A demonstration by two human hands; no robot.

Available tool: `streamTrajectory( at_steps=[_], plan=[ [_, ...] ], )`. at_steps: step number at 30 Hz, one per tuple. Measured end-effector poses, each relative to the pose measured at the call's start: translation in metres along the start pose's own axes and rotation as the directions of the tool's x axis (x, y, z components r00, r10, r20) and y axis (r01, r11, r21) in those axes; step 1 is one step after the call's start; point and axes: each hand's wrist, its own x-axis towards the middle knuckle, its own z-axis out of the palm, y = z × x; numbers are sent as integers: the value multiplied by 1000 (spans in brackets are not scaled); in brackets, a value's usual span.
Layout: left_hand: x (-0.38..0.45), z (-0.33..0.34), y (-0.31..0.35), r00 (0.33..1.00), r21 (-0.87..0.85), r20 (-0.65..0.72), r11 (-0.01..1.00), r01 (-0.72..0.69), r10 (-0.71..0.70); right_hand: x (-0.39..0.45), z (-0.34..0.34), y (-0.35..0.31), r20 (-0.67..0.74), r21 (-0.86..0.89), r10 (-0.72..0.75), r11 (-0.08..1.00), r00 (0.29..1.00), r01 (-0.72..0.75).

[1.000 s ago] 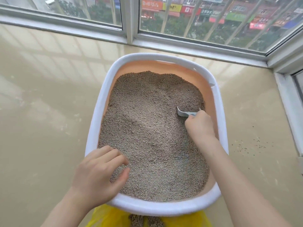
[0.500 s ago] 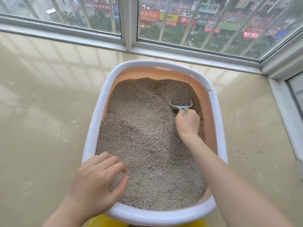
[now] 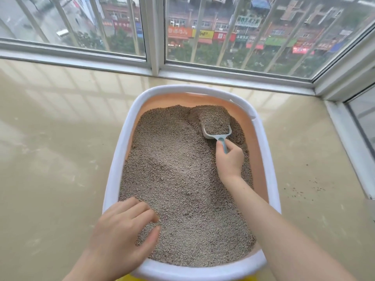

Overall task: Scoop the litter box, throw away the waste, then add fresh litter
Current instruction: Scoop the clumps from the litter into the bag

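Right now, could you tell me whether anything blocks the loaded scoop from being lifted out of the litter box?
Nothing visible does: the scoop, gripped by the right hand, sits in the uncovered litter box with open space above.

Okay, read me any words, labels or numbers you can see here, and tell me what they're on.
None can be read for sure.
Shop signs across the street, seen through the window: characters show, too small and blurred to read.
Litter box, scoop, litter: no text visible.
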Motion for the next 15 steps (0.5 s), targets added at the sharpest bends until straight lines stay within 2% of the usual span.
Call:
streamTrajectory(
  at_steps=[7,12,15],
  plan=[
    [-21,-3,-6,982,57,63,981,-184,180,-54,-33,-15,156,75,-45,997,987,33],
    [-47,2,-6,976,23,8,976,-217,217,-81,-58,-25,260,60,-32,998,965,17],
    [-53,6,-3,983,-2,-21,983,-181,181,-92,-72,-23,283,20,-47,999,958,43]
  ],
)
